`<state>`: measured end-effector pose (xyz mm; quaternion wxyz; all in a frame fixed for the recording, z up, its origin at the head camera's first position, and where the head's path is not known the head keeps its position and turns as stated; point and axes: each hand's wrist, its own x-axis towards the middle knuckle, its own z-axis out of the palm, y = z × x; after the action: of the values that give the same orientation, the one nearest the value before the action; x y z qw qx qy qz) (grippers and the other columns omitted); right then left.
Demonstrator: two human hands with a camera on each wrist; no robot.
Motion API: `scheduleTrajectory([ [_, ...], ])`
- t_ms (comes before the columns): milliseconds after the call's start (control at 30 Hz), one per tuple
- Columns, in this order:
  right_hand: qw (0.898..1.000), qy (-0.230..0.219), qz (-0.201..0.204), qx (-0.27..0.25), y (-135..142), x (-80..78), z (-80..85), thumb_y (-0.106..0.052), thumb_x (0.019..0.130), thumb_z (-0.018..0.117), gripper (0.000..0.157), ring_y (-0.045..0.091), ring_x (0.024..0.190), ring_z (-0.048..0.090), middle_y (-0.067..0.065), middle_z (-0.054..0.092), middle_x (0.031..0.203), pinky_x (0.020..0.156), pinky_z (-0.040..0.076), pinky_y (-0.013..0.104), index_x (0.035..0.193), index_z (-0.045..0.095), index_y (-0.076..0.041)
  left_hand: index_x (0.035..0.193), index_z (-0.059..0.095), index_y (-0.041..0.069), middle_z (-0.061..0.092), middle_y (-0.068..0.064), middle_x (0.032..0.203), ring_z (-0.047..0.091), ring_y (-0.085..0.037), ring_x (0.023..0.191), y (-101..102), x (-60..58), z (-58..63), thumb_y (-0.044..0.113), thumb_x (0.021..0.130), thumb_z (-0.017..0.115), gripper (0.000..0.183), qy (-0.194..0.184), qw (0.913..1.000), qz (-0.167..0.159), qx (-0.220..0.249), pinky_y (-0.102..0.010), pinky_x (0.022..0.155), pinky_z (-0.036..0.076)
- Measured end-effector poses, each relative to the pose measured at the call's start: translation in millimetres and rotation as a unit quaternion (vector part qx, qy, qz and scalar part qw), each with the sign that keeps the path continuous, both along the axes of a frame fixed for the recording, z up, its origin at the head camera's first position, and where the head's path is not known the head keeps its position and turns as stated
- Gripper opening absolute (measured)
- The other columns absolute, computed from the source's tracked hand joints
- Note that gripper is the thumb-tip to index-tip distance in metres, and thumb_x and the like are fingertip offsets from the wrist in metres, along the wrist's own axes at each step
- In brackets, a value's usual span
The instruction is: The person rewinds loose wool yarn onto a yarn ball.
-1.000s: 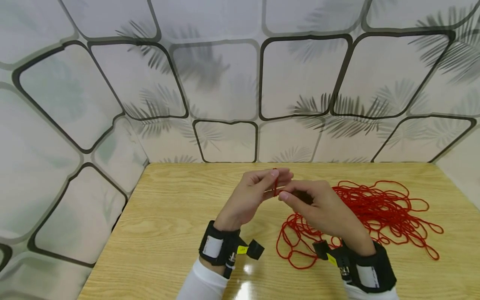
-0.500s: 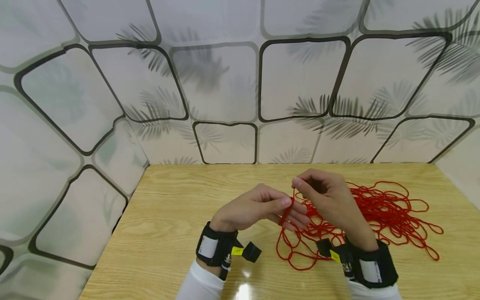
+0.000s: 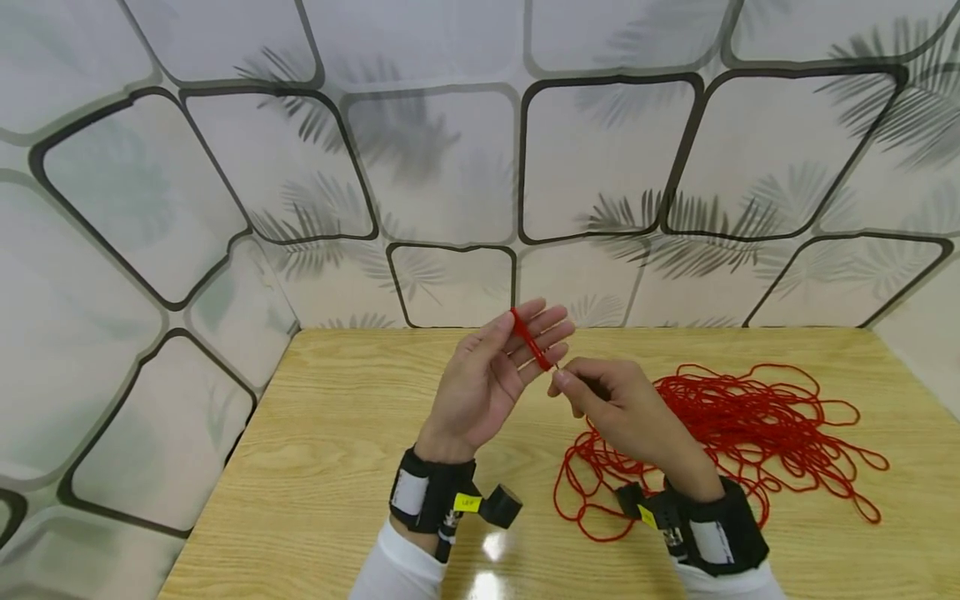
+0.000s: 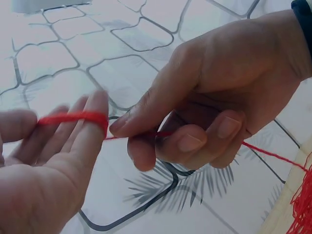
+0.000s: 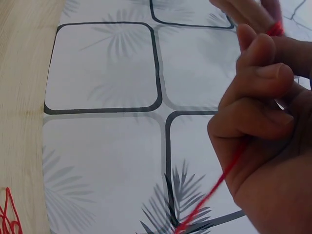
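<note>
Several turns of red cord (image 3: 531,340) lie across the fingers of my left hand (image 3: 483,387), which is raised with its palm toward me. Its fingers are nearly straight, and its thumb tip touches the cord by the index finger. Close by on the right, my right hand (image 3: 630,412) pinches the strand between thumb and index finger, just off the little-finger side of the left hand. In the left wrist view a taut strand (image 4: 273,155) runs from under the right hand's curled fingers toward the loose cord. The backs of the left fingers are hidden.
A tangled pile of the same red cord (image 3: 750,425) spreads over the right side of the wooden table (image 3: 322,467), with loops straying toward the front. Behind the table stands a patterned wall (image 3: 450,183). Both wrists wear black straps with small cameras.
My left hand has tipped from a flatter, lower pose to a raised, palm-showing one. The right hand has gone from above its fingers down to their lower side, carrying the strand round.
</note>
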<state>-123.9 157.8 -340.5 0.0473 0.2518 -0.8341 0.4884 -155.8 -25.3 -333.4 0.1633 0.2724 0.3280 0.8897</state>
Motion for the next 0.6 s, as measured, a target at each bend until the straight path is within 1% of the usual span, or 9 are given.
scheduleTrajectory([
  [33, 1.0, -0.004, 0.001, 0.013, -0.6, 0.5, 0.4, -0.031, 0.095, 0.048, 0.017, 0.012, 0.05, 0.042, 0.0, 0.05, 0.065, 0.044, 0.036, 0.028, 0.09, 0.062, -0.023, 0.132, 0.043, -0.005, 0.051, -0.019, 0.129, 0.045, -0.035, 0.123, 0.4, -0.7, -0.1, 0.022, 0.1, 0.037, 0.042, -0.002, 0.9998, 0.017, 0.007, -0.046, 0.102, 0.031],
  [100, 0.999, -0.016, 0.008, 0.037, -1.4, 1.7, 1.3, -0.036, 0.094, 0.048, 0.017, 0.012, 0.052, 0.044, -0.001, 0.051, 0.066, 0.046, 0.037, 0.028, 0.09, 0.062, -0.026, 0.131, 0.044, -0.005, 0.05, -0.021, 0.13, 0.043, -0.036, 0.124, 1.9, -1.7, -0.4, 0.021, 0.1, 0.037, 0.041, -0.005, 0.9986, 0.05, 0.018, -0.045, 0.102, 0.031],
  [167, 0.998, -0.024, 0.015, 0.054, -1.8, 3.1, 2.7, -0.039, 0.093, 0.049, 0.018, 0.012, 0.054, 0.045, -0.002, 0.051, 0.066, 0.048, 0.038, 0.028, 0.089, 0.061, -0.027, 0.129, 0.047, -0.005, 0.05, -0.021, 0.129, 0.043, -0.035, 0.124, 3.5, -2.4, -0.4, 0.021, 0.1, 0.038, 0.04, -0.004, 0.9965, 0.082, 0.015, -0.045, 0.102, 0.031],
  [267, 0.997, -0.027, 0.024, 0.066, -2.1, 5.5, 5.4, -0.04, 0.092, 0.05, 0.017, 0.012, 0.055, 0.045, -0.004, 0.049, 0.066, 0.049, 0.038, 0.027, 0.088, 0.061, -0.027, 0.126, 0.05, -0.004, 0.051, -0.021, 0.128, 0.045, -0.034, 0.123, 4.9, -2.1, -0.4, 0.021, 0.099, 0.041, 0.038, 0.006, 0.9923, 0.121, -0.026, -0.044, 0.1, 0.034],
  [333, 0.997, -0.024, 0.028, 0.067, -2.1, 7.8, 8.3, -0.04, 0.092, 0.051, 0.016, 0.011, 0.055, 0.044, -0.005, 0.048, 0.066, 0.05, 0.038, 0.027, 0.088, 0.061, -0.028, 0.125, 0.051, -0.005, 0.052, -0.022, 0.127, 0.047, -0.033, 0.121, 5.2, -1.5, -1.4, 0.021, 0.098, 0.042, 0.038, 0.021, 0.9886, 0.131, -0.072, -0.043, 0.1, 0.035],
  [400, 0.997, -0.013, 0.028, 0.066, -1.8, 10.3, 11.4, -0.039, 0.092, 0.052, 0.014, 0.01, 0.055, 0.044, -0.006, 0.047, 0.065, 0.05, 0.038, 0.027, 0.088, 0.061, -0.029, 0.123, 0.053, -0.005, 0.053, -0.021, 0.125, 0.049, -0.031, 0.119, 5.0, -0.6, -2.9, 0.022, 0.098, 0.043, 0.038, 0.04, 0.9828, 0.127, -0.128, -0.042, 0.098, 0.037],
  [433, 0.998, -0.005, 0.027, 0.064, -1.4, 11.5, 13.1, -0.038, 0.092, 0.052, 0.013, 0.01, 0.055, 0.043, -0.007, 0.046, 0.064, 0.049, 0.037, 0.027, 0.087, 0.061, -0.029, 0.123, 0.053, -0.004, 0.054, -0.02, 0.124, 0.05, -0.03, 0.119, 4.9, -0.3, -3.7, 0.023, 0.098, 0.044, 0.038, 0.049, 0.9797, 0.119, -0.154, -0.041, 0.098, 0.037],
  [533, 0.998, 0.013, 0.023, 0.057, 0.8, 14.3, 16.7, -0.035, 0.091, 0.054, 0.009, 0.009, 0.054, 0.041, -0.007, 0.043, 0.063, 0.048, 0.035, 0.027, 0.087, 0.06, -0.028, 0.12, 0.057, -0.002, 0.057, -0.017, 0.122, 0.052, -0.029, 0.116, 4.5, 0.8, -5.5, 0.026, 0.097, 0.044, 0.039, 0.072, 0.9685, 0.08, -0.225, -0.04, 0.097, 0.039],
  [600, 0.999, 0.019, 0.015, 0.048, 3.0, 15.3, 18.3, -0.032, 0.091, 0.055, 0.007, 0.009, 0.054, 0.041, -0.007, 0.042, 0.063, 0.047, 0.035, 0.027, 0.088, 0.06, -0.028, 0.118, 0.059, -0.001, 0.059, -0.014, 0.12, 0.054, -0.027, 0.113, 3.9, 1.5, -6.2, 0.028, 0.097, 0.045, 0.038, 0.084, 0.9605, 0.047, -0.261, -0.039, 0.096, 0.04],
])
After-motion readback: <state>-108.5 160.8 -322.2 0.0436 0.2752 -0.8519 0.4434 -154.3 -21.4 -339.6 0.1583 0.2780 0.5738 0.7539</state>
